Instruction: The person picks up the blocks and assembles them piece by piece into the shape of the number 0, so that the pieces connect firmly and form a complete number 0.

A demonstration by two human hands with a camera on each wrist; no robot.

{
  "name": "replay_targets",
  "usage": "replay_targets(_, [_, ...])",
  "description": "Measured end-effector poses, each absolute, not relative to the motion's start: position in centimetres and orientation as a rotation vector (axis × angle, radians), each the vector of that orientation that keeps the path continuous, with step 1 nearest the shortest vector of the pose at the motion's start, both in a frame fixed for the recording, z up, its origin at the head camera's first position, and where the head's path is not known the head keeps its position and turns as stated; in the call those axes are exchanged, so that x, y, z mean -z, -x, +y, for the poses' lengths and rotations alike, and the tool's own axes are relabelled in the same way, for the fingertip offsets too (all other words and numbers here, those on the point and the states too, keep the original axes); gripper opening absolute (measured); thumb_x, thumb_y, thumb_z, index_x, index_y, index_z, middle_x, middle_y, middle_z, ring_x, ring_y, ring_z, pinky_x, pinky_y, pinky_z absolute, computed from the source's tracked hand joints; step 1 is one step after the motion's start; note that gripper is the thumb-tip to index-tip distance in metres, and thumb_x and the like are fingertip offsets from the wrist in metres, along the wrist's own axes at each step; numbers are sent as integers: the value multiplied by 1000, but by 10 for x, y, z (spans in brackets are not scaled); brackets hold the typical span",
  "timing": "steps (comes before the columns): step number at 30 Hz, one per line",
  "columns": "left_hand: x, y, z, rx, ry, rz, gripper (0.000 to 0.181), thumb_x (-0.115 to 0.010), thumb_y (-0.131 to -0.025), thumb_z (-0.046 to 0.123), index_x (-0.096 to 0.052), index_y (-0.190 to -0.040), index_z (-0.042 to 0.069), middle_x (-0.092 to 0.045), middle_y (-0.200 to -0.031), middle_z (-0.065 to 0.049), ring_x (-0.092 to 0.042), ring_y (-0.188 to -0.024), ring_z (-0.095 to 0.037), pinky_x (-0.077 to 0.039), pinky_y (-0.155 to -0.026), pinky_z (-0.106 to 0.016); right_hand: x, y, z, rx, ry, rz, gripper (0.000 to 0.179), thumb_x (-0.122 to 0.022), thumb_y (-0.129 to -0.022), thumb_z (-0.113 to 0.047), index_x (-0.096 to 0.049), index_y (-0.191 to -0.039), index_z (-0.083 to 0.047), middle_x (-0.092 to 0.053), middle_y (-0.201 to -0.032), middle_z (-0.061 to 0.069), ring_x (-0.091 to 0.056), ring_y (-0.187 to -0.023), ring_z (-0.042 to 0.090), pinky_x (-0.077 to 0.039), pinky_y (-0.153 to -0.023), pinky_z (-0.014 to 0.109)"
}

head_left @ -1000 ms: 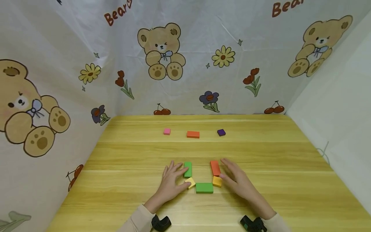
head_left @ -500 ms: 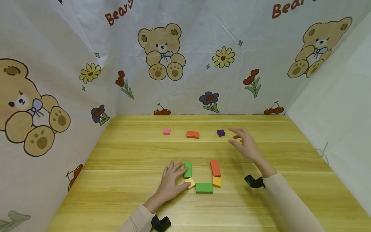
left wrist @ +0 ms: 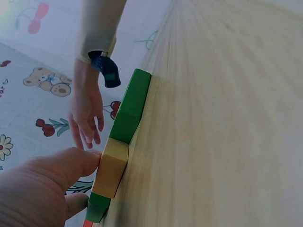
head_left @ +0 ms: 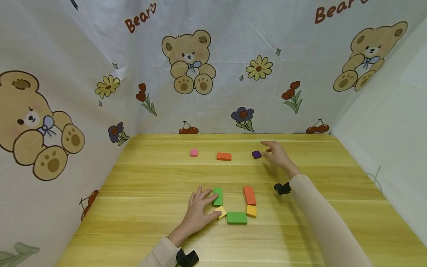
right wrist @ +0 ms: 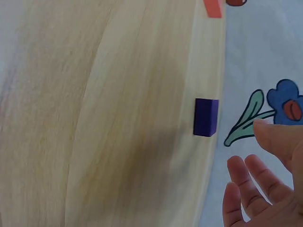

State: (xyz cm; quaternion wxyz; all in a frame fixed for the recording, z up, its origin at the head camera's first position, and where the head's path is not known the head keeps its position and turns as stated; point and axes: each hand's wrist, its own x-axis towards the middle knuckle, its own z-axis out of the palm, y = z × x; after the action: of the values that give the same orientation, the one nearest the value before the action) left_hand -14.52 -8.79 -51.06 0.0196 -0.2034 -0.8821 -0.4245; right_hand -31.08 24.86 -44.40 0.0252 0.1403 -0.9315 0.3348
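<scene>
My left hand [head_left: 197,212] rests beside a row of blocks, its thumb touching a pale yellow block [left wrist: 111,169] and a finger on a green block [head_left: 218,200]. A second green block [head_left: 237,218] lies to the right of the yellow one, followed by an orange-yellow block [head_left: 251,211] and a red block [head_left: 249,195]; together they form a U. Farther back, my right hand [head_left: 279,154] hovers just right of a small purple block [right wrist: 205,117], thumb and fingers spread apart and holding nothing.
At the back of the wooden table [head_left: 160,178] lie an orange block [head_left: 224,156] and a pink block [head_left: 194,152]. A bear-print cloth [head_left: 220,104] hangs behind and at the left; a white wall [head_left: 390,129] stands at the right.
My right hand has left the red and orange-yellow blocks and moved away from me to the purple block. The left hand has stayed on its blocks.
</scene>
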Motion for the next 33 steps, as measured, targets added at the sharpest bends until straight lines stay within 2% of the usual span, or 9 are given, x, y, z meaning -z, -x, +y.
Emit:
replay_targets(5, [513, 146, -88, 1305, 636, -2737, 57, -77, -83, 36, -63, -131, 9, -47, -147, -19, -18, -145, -50, -6, -112, -71, 455, 323, 247, -1105, -415, -2932, 50, -58, -95, 0, -44, -142, 6, -43, -142, 32, -54, -115, 50, -48, -94, 58])
replay_targets(11, [512, 146, -88, 1317, 635, -2732, 56, -77, -83, 35, -63, -131, 9, -47, -146, -19, -18, -145, -50, -5, -112, -71, 467, 333, 244, -1100, -402, -3011, 51, -56, -94, 2, -42, -143, 8, -42, -138, 35, -53, -117, 51, -49, -94, 55])
replay_targets(18, [512, 146, -88, 1306, 635, -2731, 56, -76, -83, 36, -63, -130, 10, -47, -146, -18, -18, -145, -50, -6, -112, -71, 468, 330, 235, -1002, -388, -3066, 49, -55, -92, 3, -45, -140, 10, -46, -122, 36, -54, -106, 46, -49, -88, 50])
replay_targets(24, [513, 147, -88, 1302, 639, -2724, 56, -76, -83, 36, -63, -130, 10, -48, -146, -18, -19, -145, -50, -6, -112, -71, 469, 328, 234, -932, -363, -3042, 44, -59, -90, 3, -52, -134, 10, -51, -117, 34, -58, -102, 45, -51, -88, 52])
replay_targets(33, [513, 146, -89, 1302, 638, -2725, 55, -76, -83, 37, -64, -130, 11, -48, -146, -17, -19, -145, -49, -7, -112, -71, 473, 325, 238, -990, -287, -3034, 38, -60, -92, -1, -57, -129, 10, -54, -126, 32, -59, -109, 45, -51, -90, 51])
